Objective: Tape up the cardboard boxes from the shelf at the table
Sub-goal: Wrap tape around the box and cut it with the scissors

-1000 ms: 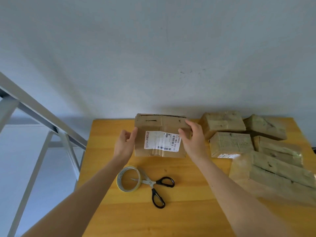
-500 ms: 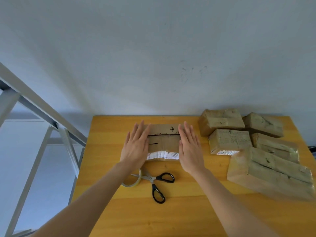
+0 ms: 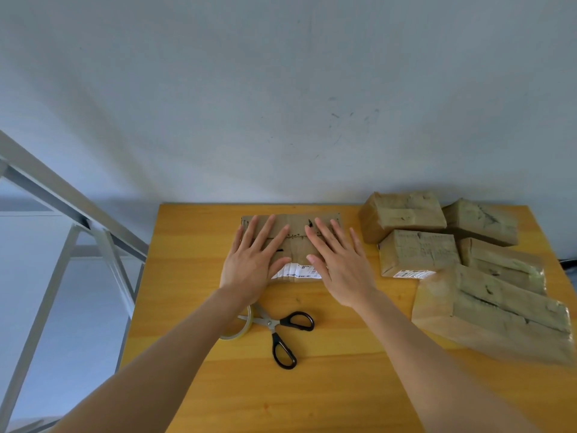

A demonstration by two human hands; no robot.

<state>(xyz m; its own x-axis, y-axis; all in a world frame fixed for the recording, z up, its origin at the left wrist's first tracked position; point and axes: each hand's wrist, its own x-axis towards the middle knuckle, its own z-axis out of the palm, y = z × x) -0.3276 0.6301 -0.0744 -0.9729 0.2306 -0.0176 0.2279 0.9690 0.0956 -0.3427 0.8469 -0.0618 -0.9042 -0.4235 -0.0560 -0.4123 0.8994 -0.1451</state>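
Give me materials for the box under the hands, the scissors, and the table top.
Box: brown matte cardboard, creased, with a white printed paper label. Scissors: shiny grey blades, likely steel; glossy black handles, probably plastic. Table top: orange-yellow wood or wood-look laminate, faint grain lines, slight sheen; cannot tell which.

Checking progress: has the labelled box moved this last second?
Yes. The labelled box went from tilted up to flat on the table, label side now facing the scissors.
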